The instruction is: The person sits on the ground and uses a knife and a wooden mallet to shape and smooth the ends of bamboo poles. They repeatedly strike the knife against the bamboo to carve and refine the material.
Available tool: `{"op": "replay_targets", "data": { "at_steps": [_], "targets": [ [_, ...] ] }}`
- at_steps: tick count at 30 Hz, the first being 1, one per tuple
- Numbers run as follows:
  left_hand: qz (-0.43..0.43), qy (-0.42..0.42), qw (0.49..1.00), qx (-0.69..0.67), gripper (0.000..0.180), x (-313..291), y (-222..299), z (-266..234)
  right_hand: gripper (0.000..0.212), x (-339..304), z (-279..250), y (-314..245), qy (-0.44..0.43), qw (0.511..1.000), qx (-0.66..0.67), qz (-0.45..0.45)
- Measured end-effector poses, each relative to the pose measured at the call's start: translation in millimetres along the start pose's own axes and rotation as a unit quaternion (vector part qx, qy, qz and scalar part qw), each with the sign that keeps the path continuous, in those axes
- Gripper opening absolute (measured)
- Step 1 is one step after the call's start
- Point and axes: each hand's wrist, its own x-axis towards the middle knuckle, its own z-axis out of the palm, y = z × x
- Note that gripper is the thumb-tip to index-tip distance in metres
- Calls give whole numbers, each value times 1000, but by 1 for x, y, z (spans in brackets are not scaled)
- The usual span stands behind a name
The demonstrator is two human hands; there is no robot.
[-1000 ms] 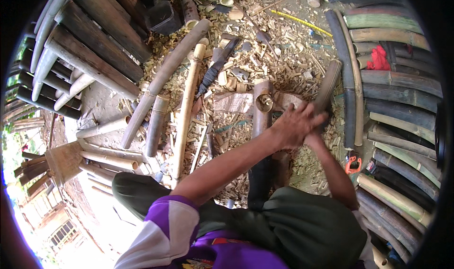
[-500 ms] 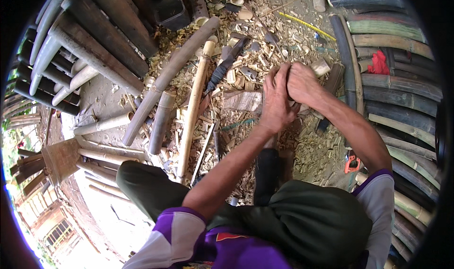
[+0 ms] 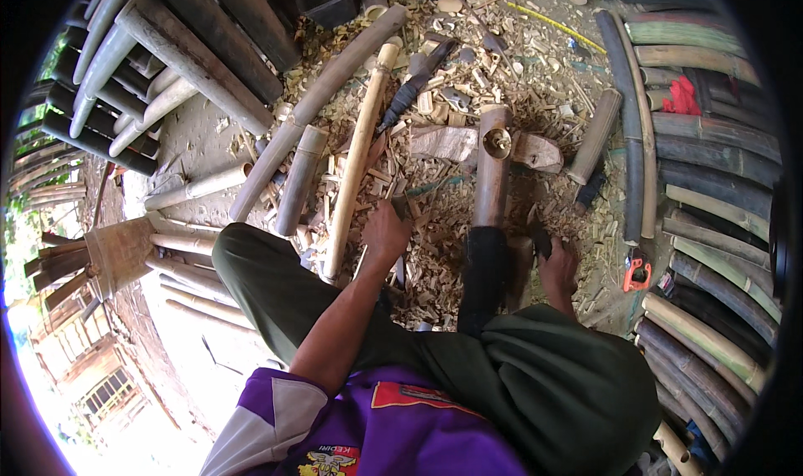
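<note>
A brown bamboo tube (image 3: 491,187) with a round opening near its far end lies across a rough wooden block (image 3: 443,144). Its near end meets a black covering (image 3: 483,267) that I cannot identify. To the left of the tube, my left hand (image 3: 386,233) is closed low over the shavings, with a dark object at its fingers. My right hand (image 3: 559,268), right of the tube, has its fingers curled by a dark, narrow piece (image 3: 541,240); what it grips is unclear. Neither hand touches the tube.
Wood chips cover the ground. A pale bamboo pole (image 3: 360,158) and a cloth-wrapped tool (image 3: 416,83) lie left of the tube. On the right are a short bamboo piece (image 3: 595,137), an orange-handled tool (image 3: 636,273) and stacked bamboo (image 3: 711,175). A yellow tape (image 3: 556,26) lies beyond.
My hands were together over the tube's far end. They have come apart and back toward me, left hand to the left and right hand to the right, uncovering the tube and its opening.
</note>
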Motion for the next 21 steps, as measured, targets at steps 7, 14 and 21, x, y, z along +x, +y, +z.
{"op": "replay_targets", "data": {
  "at_steps": [7,14,21],
  "targets": [
    [205,53,907,-364,32,19,44,-49,58,-71,-12,-12,-76,993,86,23],
    [478,-79,820,-304,32,-35,231,-81,69,-126,30,3,-133,954,245,115],
    [566,-91,818,52,35,-52,281,-8,81,-132,-15,15,-37,694,673,253]
  ]
}}
